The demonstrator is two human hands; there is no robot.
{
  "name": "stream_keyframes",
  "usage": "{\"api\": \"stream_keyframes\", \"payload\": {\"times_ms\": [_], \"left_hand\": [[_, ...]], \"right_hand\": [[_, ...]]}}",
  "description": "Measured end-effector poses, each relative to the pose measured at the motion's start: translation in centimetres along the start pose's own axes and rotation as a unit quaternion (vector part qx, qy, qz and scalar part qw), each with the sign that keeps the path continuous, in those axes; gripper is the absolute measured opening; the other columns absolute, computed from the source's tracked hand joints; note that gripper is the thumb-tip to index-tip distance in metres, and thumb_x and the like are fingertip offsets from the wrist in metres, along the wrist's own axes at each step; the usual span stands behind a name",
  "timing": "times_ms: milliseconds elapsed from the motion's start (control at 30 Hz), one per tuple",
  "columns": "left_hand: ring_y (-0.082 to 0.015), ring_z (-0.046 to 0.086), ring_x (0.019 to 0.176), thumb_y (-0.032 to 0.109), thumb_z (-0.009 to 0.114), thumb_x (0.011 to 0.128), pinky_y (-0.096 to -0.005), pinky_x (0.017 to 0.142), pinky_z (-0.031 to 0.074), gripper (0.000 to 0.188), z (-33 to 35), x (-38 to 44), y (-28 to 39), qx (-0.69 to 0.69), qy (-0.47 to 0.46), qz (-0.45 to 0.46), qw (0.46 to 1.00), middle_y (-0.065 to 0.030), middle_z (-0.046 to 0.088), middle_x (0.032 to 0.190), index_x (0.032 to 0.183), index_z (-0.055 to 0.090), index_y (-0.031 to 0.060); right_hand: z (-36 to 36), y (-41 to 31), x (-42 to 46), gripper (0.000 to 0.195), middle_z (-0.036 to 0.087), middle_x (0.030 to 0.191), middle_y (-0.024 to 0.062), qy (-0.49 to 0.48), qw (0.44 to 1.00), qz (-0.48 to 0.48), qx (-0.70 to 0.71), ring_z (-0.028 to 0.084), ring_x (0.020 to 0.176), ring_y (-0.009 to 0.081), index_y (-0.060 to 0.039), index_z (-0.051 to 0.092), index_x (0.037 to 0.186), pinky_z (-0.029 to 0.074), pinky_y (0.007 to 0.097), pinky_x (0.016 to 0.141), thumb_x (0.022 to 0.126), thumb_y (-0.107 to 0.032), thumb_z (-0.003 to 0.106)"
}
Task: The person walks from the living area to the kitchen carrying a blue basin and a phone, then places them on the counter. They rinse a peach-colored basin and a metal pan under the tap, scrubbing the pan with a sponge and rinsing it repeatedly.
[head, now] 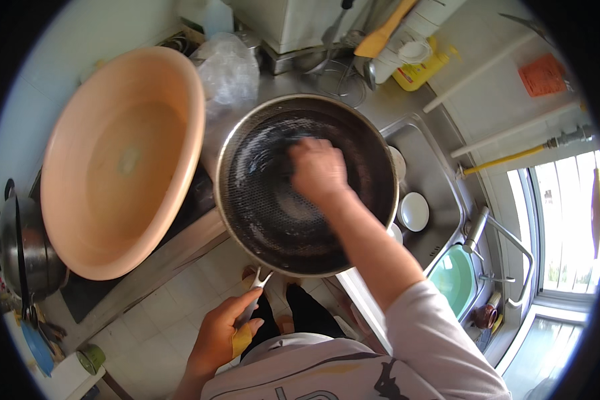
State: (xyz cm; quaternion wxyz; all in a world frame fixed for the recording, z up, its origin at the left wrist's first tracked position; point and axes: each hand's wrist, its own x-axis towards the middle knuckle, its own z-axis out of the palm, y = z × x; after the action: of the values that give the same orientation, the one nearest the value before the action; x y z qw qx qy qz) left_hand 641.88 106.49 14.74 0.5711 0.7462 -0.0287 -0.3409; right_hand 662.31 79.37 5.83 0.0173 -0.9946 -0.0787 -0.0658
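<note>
A large dark wok point(260, 200) with a honeycomb-textured inside and a metal rim is right in front of me. My left hand point(227, 325) grips its handle point(250, 307) at the near side. Something yellow point(241, 340) shows at the base of my left thumb; what it is I cannot tell. My right hand point(319, 167) reaches down into the wok, blurred, its fingers bent toward the inner surface. Whether it holds anything there is hidden. Whitish streaks, like suds, curve over the wok's left inner wall.
A big peach plastic basin point(125, 165) leans left, near a steel pot point(35, 245). A steel sink point(442, 195) at right holds white bowls point(414, 212), with a green basin point(454, 280) and a faucet point(477, 230) beyond. Behind stand a plastic bag point(227, 70) and a yellow pump bottle point(420, 70).
</note>
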Motion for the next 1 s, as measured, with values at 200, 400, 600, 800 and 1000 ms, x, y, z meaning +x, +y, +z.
{"api": "stream_keyframes", "payload": {"times_ms": [200,400,600,800,1000], "left_hand": [[-0.0169,0.065,0.112,-0.002,0.07,0.093,-0.0296,0.094,0.053,0.059,-0.3,0.0,-0.3,-0.012,-0.005,-0.001,1.0,-0.0134,0.065,0.129,0.149,0.054,0.0063],[-0.0156,0.066,0.111,-0.001,0.07,0.093,-0.0287,0.092,0.053,0.059,-0.3,-0.4,-1.5,-0.022,-0.001,0.013,1.0,-0.0124,0.066,0.127,0.149,0.054,0.0066],[-0.0097,0.063,0.096,-0.002,0.07,0.093,-0.0256,0.087,0.052,0.058,0.0,-0.1,-0.8,-0.002,0.003,0.006,1.0,-0.0085,0.067,0.117,0.148,0.055,0.0076],[-0.0114,0.064,0.1,-0.002,0.069,0.093,-0.0266,0.09,0.052,0.057,-0.1,-0.1,-0.9,0.004,-0.001,0.005,1.0,-0.0086,0.067,0.118,0.148,0.056,0.007],[-0.0152,0.06,0.083,0.008,0.077,0.091,-0.0276,0.079,0.05,0.056,0.5,-0.1,-2.4,-0.018,0.053,0.065,0.996,-0.0087,0.069,0.105,0.144,0.061,0.012]], "right_hand": [[-7.2,6.6,-10.3,0.031,0.066,0.107,0.0087,-0.101,0.991,0.016,0.092,0.062,0.108,0.0314,-0.0091,0.071,0.097,0.051,0.0447,0.093,0.066,-0.006,0.073],[-10.6,8.5,-9.1,0.028,0.065,0.103,0.0144,0.076,0.981,0.158,0.087,0.063,0.105,0.0371,-0.0037,0.069,0.096,0.051,0.0463,0.094,0.068,-0.002,0.072],[-4.3,7.7,-0.9,0.03,0.065,0.109,0.0105,0.116,0.986,0.106,0.063,0.062,0.11,0.0328,-0.0096,0.071,0.102,0.051,0.0429,0.095,0.072,-0.008,0.071],[-3.6,7.1,1.0,0.027,0.069,0.111,0.007,-0.075,0.994,-0.08,-0.014,0.064,0.109,0.0298,-0.016,0.074,0.101,0.052,0.0418,0.095,0.076,-0.009,0.07],[-7.3,5.6,-8.5,0.046,0.069,0.12,0.0081,-0.3,0.95,-0.063,0.064,0.064,0.119,0.0326,-0.0174,0.074,0.118,0.054,0.0433,0.099,0.072,-0.023,0.081]]}}
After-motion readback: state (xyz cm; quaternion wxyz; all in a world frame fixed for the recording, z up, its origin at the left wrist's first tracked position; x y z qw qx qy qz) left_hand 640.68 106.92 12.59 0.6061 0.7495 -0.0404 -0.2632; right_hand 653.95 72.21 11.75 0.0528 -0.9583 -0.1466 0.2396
